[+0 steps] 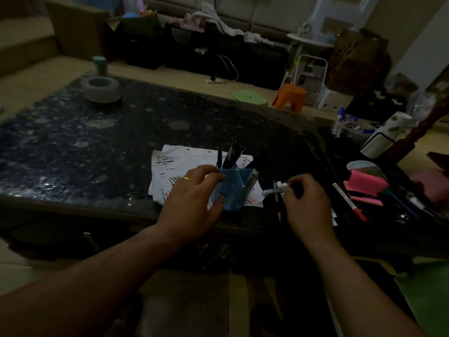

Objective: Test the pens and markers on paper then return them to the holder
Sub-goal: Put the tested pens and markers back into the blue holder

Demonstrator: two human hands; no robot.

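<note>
- Dim living room, low light; dark speckled tabletop (pixel 97 142) carries the work, with a grey ring-shaped dish (pixel 102 90) at its far left and an orange stool (pixel 290 97) on the floor beyond.
- Paper (pixel 184 158) lies near the front edge, marked with many short coloured strokes. Judgement: testing is well along.
- Blue holder (pixel 233 193) stands on the paper, divided into compartments. Dark pens (pixel 230 154) stand in its far compartment; a black-capped marker (pixel 254 176) leans in the right one.
- Left hand (pixel 194 190): grip clamped round the holder, fingers over the far left rim, thumb on the near wall.
- Right hand (pixel 307 203): grip pinched on a white marker (pixel 274 190), held roughly level just right of the holder, free end pointing toward it. Cannot tell whether it is capped.
- A red-tipped pen (pixel 347 200) lies on the tabletop to the right, near pink sticky notes (pixel 364 186), well apart from the holder.
- Step in hand, as judged: returning a tested marker while the other hand steadies the holder.
- Next move calls for: raising the marker, turning it upright and lowering it into a compartment with room. The holder should stay braced so that it neither tips nor slides on the paper.
- Remaining: the loose pen at right is not yet in the holder.
</note>
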